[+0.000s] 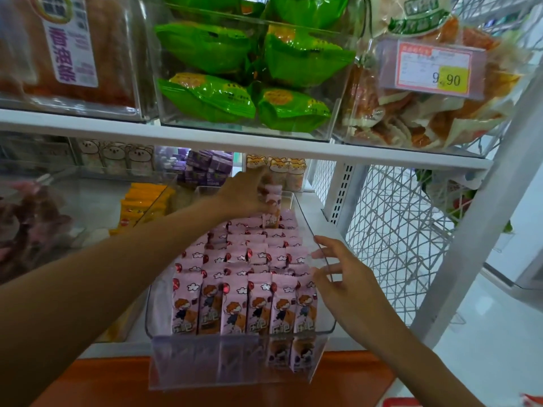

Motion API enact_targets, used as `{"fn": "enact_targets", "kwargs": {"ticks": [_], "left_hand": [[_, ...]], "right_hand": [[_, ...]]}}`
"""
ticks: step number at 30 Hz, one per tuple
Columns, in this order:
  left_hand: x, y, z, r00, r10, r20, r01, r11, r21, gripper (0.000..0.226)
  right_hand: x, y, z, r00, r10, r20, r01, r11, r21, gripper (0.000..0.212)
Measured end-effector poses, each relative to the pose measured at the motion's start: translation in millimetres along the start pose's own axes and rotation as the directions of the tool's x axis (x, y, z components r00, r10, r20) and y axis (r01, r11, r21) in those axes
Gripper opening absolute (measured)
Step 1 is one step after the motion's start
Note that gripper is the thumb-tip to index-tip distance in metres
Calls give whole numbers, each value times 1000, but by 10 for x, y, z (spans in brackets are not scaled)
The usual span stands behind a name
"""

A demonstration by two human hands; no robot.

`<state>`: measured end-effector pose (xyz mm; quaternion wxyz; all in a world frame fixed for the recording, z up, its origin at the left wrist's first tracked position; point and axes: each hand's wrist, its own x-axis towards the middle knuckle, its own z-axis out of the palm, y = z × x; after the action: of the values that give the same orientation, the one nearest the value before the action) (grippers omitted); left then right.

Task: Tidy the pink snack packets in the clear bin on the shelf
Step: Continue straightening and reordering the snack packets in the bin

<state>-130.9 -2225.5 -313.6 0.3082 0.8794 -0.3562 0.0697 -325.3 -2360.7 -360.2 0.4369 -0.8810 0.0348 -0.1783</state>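
A clear bin stands pulled forward on the lower shelf, filled with rows of upright pink snack packets. My left hand reaches to the back of the bin and holds a few pink packets upright there, its fingers wrapped round them. My right hand rests against the bin's right wall near the front, fingers spread and straight, touching the end packets of the front rows.
A clear price-tag holder hangs on the bin's front. To the left stands another clear bin with orange packets. The upper shelf carries bins of green packets. White wire mesh closes the right side.
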Motion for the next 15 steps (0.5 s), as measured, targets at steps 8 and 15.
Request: {"fn": "enact_targets", "kwargs": {"ticks": [8, 15], "left_hand": [[-66, -164, 218, 981, 23, 192, -83, 948, 309, 35], [-169, -60, 116, 988, 3, 154, -42, 968, 249, 37]], "right_hand": [[-5, -1, -8, 998, -70, -9, 68, 992, -106, 47], [-51, -54, -51, 971, -236, -38, 208, 912, -354, 53]]}}
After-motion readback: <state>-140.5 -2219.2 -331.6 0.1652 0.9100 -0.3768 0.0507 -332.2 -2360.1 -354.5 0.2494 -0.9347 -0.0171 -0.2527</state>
